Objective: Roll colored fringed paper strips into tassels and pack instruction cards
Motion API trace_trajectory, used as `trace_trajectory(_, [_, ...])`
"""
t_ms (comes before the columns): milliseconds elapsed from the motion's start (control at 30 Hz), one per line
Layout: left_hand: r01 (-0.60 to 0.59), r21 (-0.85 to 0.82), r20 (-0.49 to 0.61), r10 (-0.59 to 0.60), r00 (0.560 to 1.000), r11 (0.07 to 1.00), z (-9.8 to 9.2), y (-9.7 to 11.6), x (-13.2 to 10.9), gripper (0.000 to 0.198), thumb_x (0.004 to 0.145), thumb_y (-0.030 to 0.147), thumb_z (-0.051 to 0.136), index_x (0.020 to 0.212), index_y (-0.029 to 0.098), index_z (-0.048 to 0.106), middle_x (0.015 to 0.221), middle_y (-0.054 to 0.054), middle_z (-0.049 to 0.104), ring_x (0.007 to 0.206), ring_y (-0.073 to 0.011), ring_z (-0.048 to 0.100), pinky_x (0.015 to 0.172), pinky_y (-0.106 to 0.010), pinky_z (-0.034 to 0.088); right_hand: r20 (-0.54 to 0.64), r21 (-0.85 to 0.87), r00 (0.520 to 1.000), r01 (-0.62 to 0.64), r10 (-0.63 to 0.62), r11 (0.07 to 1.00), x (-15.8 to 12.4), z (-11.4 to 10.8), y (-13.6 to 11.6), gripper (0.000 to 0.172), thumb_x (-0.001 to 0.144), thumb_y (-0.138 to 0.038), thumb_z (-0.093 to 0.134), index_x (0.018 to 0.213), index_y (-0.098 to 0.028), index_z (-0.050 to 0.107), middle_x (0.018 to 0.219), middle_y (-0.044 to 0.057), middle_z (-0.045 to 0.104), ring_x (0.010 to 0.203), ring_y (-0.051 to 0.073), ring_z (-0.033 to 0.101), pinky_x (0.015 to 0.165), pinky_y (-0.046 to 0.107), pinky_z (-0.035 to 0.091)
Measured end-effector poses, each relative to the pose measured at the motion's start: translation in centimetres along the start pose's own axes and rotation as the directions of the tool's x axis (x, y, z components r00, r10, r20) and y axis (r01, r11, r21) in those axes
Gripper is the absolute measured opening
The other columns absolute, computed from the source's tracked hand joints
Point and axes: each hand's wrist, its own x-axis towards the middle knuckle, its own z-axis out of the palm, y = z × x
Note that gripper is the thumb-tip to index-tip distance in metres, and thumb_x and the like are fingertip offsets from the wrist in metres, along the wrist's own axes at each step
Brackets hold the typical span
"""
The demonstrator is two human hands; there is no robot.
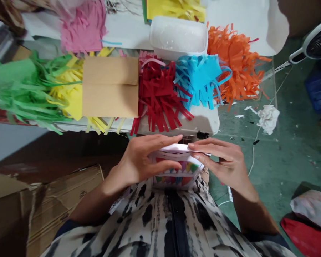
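Observation:
In front of my lap is a white, box-like printed paper piece point(173, 180) with a pattern of colourful triangles. Its white upper edge point(176, 147) faces up. My right hand point(224, 159) pinches the right end of that edge between thumb and fingers. On the left side, my left hand point(144, 157) wraps the piece, its fingers along the top edge and its thumb across the printed front. The hands and the steep angle hide part of its shape.
Cut-paper fringe bundles line the table: green point(16, 78), yellow point(69, 89), dark red point(159, 89), blue point(200, 73), orange point(234, 57) and pink point(82, 28). A brown card piece point(109, 87) and a white plastic tub point(178, 35) lie among them. Cardboard point(66, 192) stands left; a fan point(318, 39) is right.

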Motion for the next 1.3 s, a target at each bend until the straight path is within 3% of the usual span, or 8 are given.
trace_trajectory(367, [-0.165, -0.001, -0.003, 0.165, 0.986, 0.986, -0.1, 0.2, -0.3, 0.039, 0.087, 0.022, 0.085, 0.125, 0.027, 0.08, 0.103, -0.007, 0.084, 0.083, -0.0176, 0.08, 0.072, -0.025, 0.065, 0.005, 0.064, 0.994, 0.11, -0.11, 0.992, -1.0, 0.2, -0.3, 0.036, 0.091, -0.017, 0.077, 0.123, -0.034, 0.079, 0.107, 0.004, 0.083, 0.092, 0.02, 0.079, 0.078, 0.035, 0.068])
trace_trajectory(500, [-0.126, -0.15, 0.043, 0.134, 0.99, 0.981, -0.7, 0.1, 1.1, 0.027, 0.088, 0.021, 0.084, 0.114, 0.023, 0.084, 0.101, -0.009, 0.085, 0.083, -0.0196, 0.082, 0.072, -0.024, 0.067, -0.068, 0.077, 0.992, 0.115, -0.11, 0.99, -0.4, 0.2, -0.7, 0.027, 0.091, -0.019, 0.078, 0.113, -0.033, 0.082, 0.101, 0.003, 0.083, 0.086, 0.021, 0.079, 0.072, 0.033, 0.067])
trace_trajectory(633, [0.022, -0.207, -0.133, -0.051, 0.99, 0.978, -1.9, -1.1, 4.8, 0.014, 0.094, 0.032, 0.079, 0.1, 0.022, 0.087, 0.098, -0.008, 0.085, 0.086, -0.0213, 0.082, 0.074, -0.027, 0.067, -0.255, 0.001, 0.967, -0.017, 0.017, 1.0, 3.8, -2.4, 0.7, 0.013, 0.096, -0.025, 0.071, 0.098, -0.032, 0.082, 0.095, 0.001, 0.083, 0.08, 0.021, 0.077, 0.067, 0.031, 0.063])
trace_trajectory(700, [0.092, -0.164, -0.264, -0.133, 0.955, 0.982, -3.5, -2.3, 7.1, 0.023, 0.097, 0.04, 0.073, 0.102, 0.022, 0.086, 0.098, -0.008, 0.085, 0.084, -0.0197, 0.081, 0.072, -0.027, 0.065, -0.29, -0.009, 0.957, -0.014, 0.011, 1.0, 7.6, -4.5, 2.7, 0.012, 0.098, -0.031, 0.069, 0.097, -0.029, 0.081, 0.096, 0.003, 0.083, 0.071, 0.018, 0.074, 0.057, 0.026, 0.055])
trace_trajectory(833, [0.163, 0.105, -0.411, -0.106, 0.905, 0.981, -8.2, -6.0, 11.6, 0.035, 0.099, 0.049, 0.066, 0.101, 0.018, 0.084, 0.087, -0.007, 0.083, 0.074, -0.0179, 0.078, 0.069, -0.027, 0.06, -0.14, -0.1, 0.99, 0.015, -0.029, 0.995, 15.0, -7.4, 7.4, 0.035, 0.106, -0.044, 0.055, 0.094, -0.02, 0.077, 0.081, 0.006, 0.079, 0.061, 0.015, 0.069, 0.055, 0.024, 0.051])
trace_trajectory(967, [0.387, 0.416, -0.468, -0.171, 0.867, 0.823, -12.8, -10.1, 15.9, 0.026, 0.097, 0.034, 0.066, 0.102, 0.016, 0.083, 0.088, -0.009, 0.083, 0.08, -0.022, 0.077, 0.075, -0.03, 0.056, -0.238, -0.299, 0.969, -0.003, -0.071, 0.954, 17.6, -7.2, 9.7, 0.039, 0.1, -0.051, 0.061, 0.083, -0.019, 0.076, 0.076, 0.006, 0.074, 0.069, 0.019, 0.067, 0.063, 0.03, 0.053])
trace_trajectory(1100, [0.435, 0.481, -0.452, -0.21, 0.867, 0.762, -16.6, -12.9, 18.2, 0.026, 0.09, 0.017, 0.063, 0.106, 0.016, 0.084, 0.099, -0.011, 0.083, 0.092, -0.0246, 0.076, 0.088, -0.034, 0.055, -0.342, -0.591, 0.916, -0.035, -0.212, 0.806, 16.7, -5.9, 8.5, 0.032, 0.1, -0.046, 0.06, 0.104, -0.021, 0.078, 0.118, 0.014, 0.075, 0.116, 0.035, 0.065, 0.103, 0.055, 0.05])
trace_trajectory(1300, [0.345, 0.511, -0.208, -0.276, 0.938, 0.788, -19.6, -14.2, 16.3, 0.023, 0.078, 0.033, 0.079, 0.097, 0.022, 0.085, 0.104, -0.006, 0.084, 0.099, -0.0245, 0.075, 0.092, -0.031, 0.054, -0.151, -0.65, 0.93, 0.162, -0.335, 0.743, 17.6, -3.6, 5.1, 0.021, 0.102, -0.035, 0.057, 0.104, -0.023, 0.075, 0.113, 0.011, 0.078, 0.109, 0.032, 0.07, 0.098, 0.049, 0.055])
